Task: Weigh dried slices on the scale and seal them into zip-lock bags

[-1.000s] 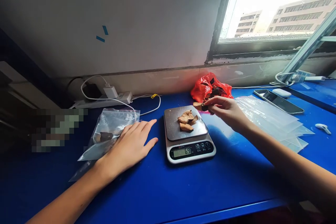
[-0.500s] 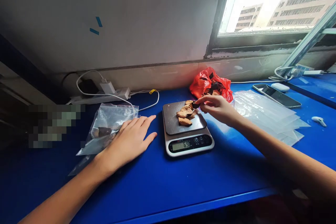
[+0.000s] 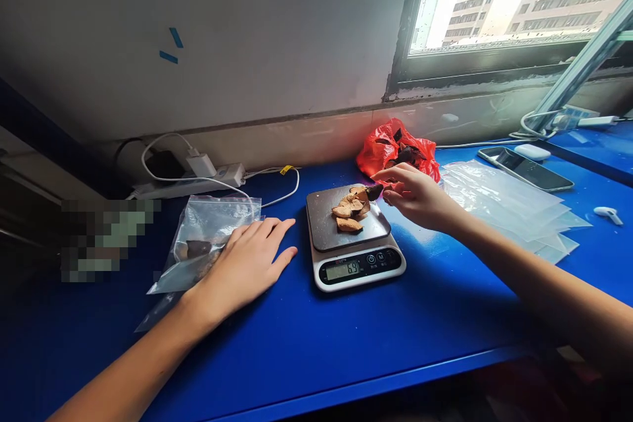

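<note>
A digital kitchen scale (image 3: pixel 356 271) stands on the blue table with several dried, curled brown pieces (image 3: pixel 349 225) on its metal plate. Its display reads what looks like 6.9. At the plate's right edge, one dark piece (image 3: pixel 374 192) leans on the lighter ones. My right hand (image 3: pixel 413 198) is just right of that dark piece, thumb and forefinger apart, with nothing seen between them. My left hand (image 3: pixel 254 254) lies flat with fingers stretched, left of the scale. Beneath and beside it, partly covered, is a clear zip bag (image 3: pixel 217 211) holding dark pieces.
Behind the scale sits a red plastic bag (image 3: pixel 378 153) with more dark pieces inside. Clear bags (image 3: pixel 499 204) are stacked at the right, near a phone (image 3: pixel 527 168), a white case (image 3: pixel 533 152) and an earbud (image 3: pixel 608 215). A power strip (image 3: pixel 217 176) with cables runs along the wall.
My right hand has let go of the dark piece, which now rests on the scale's pile, and has drawn slightly right. My left hand stays in place. The view has shifted slightly.
</note>
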### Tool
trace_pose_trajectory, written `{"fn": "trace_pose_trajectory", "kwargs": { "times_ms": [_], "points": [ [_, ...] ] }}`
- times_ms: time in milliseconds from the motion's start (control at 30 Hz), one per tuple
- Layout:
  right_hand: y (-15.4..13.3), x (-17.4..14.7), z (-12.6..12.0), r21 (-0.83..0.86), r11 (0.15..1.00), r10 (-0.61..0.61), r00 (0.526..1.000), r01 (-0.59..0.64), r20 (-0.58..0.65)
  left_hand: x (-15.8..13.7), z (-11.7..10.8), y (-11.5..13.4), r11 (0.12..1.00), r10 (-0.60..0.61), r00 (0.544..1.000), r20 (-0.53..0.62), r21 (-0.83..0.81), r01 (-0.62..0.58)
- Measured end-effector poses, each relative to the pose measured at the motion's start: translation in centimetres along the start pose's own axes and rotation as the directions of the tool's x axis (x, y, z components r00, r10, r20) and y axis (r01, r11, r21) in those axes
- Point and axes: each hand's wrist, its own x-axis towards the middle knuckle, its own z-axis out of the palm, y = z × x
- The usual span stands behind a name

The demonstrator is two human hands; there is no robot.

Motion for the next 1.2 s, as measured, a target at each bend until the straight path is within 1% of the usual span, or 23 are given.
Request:
{"fn": "trace_pose_trajectory", "kwargs": {
  "times_ms": [67, 167, 233, 333, 433, 500, 567, 633, 667, 733, 833, 867, 933, 1000, 1033, 1100, 1200],
  "points": [
    [0.2, 0.0, 0.1, -0.002, 1.0, 0.005, 1.0, -0.005, 0.002, 0.0, -0.1, 0.0, 1.0, -0.001, 1.0, 0.0, -0.004, 0.001],
    [0.0, -0.1, 0.2, 0.027, 0.999, 0.025, 0.997, -0.028, 0.075, -0.1, -0.1, -0.1, 1.0, 0.004, 1.0, -0.005, -0.008, -0.004],
    [-0.3, -0.2, 0.3, 0.026, 0.999, 0.025, 0.995, -0.028, 0.101, -0.1, 0.0, -0.1, 1.0, 0.01, 1.0, -0.015, -0.015, -0.01],
    [-0.8, -0.4, 0.5, 0.038, 0.999, -0.005, 0.989, -0.001, 0.147, -0.1, 0.1, -0.1, 1.0, 0.01, 1.0, -0.027, -0.022, -0.011],
    [-1.2, -0.5, 0.6, 0.056, 0.998, -0.039, 0.977, 0.027, 0.21, -0.1, 0.1, -0.1, 1.0, 0.006, 1.0, -0.016, -0.01, -0.006],
    [-1.5, -0.5, 0.5, 0.072, 0.996, -0.058, 0.977, 0.044, 0.203, -0.1, 0.0, -0.1, 1.0, 0.005, 1.0, -0.006, -0.003, -0.005],
    [-1.8, -0.5, 0.2, 0.106, 0.991, -0.091, 0.987, 0.077, 0.131, -0.1, 0.0, -0.1, 1.0, 0.007, 1.0, -0.003, 0.003, -0.007],
    [-2.0, -0.5, -0.3, 0.128, 0.986, -0.111, 0.994, 0.109, 0.009, -0.1, 0.0, -0.1, 1.0, 0.011, 1.0, 0.0, 0.016, -0.011],
    [-2.0, -0.5, -0.6, 0.132, 0.985, -0.102, 0.993, 0.109, -0.057, -0.1, 0.0, -0.1, 1.0, 0.011, 1.0, 0.002, 0.023, -0.011],
    [-1.7, -0.5, -1.3, 0.13, 0.989, -0.041, 0.985, 0.064, -0.17, -0.2, 0.0, -0.1, 1.0, 0.014, 1.0, 0.004, 0.028, -0.014],
    [-0.5, -0.5, -2.1, 0.137, 0.99, 0.07, 0.965, -0.036, -0.252, -0.2, 0.0, -0.1, 1.0, 0.017, 1.0, 0.0, 0.012, -0.017],
    [0.2, -0.4, -2.2, 0.126, 0.99, 0.089, 0.958, -0.056, -0.272, -0.2, -0.1, -0.1, 1.0, 0.018, 1.0, 0.003, 0.009, -0.018],
    [1.7, -0.1, -2.4, 0.049, 0.996, 0.084, 0.943, -0.072, -0.321, -0.2, -0.1, -0.2, 1.0, 0.016, 1.0, 0.005, 0.015, -0.017],
    [3.2, 0.4, -2.5, -0.112, 0.991, 0.036, 0.938, -0.079, -0.345, -0.3, 0.1, -0.3, 0.999, 0.018, 1.0, 0.003, 0.029, -0.018],
    [3.9, 0.6, -2.5, -0.197, 0.977, 0.013, 0.943, -0.083, -0.332, -0.3, 0.2, -0.3, 0.999, 0.019, 1.0, -0.001, 0.031, -0.019],
    [5.0, 1.0, -2.4, -0.316, 0.946, -0.011, 0.965, -0.075, -0.262, -0.2, 0.6, -0.2, 0.999, 0.022, 1.0, -0.011, 0.025, -0.022],
    [5.4, 1.1, -1.9, -0.374, 0.927, -0.028, 0.991, -0.022, -0.128, -0.1, 0.6, 0.0, 1.0, 0.021, 1.0, -0.015, 0.001, -0.021]
  ]
}}
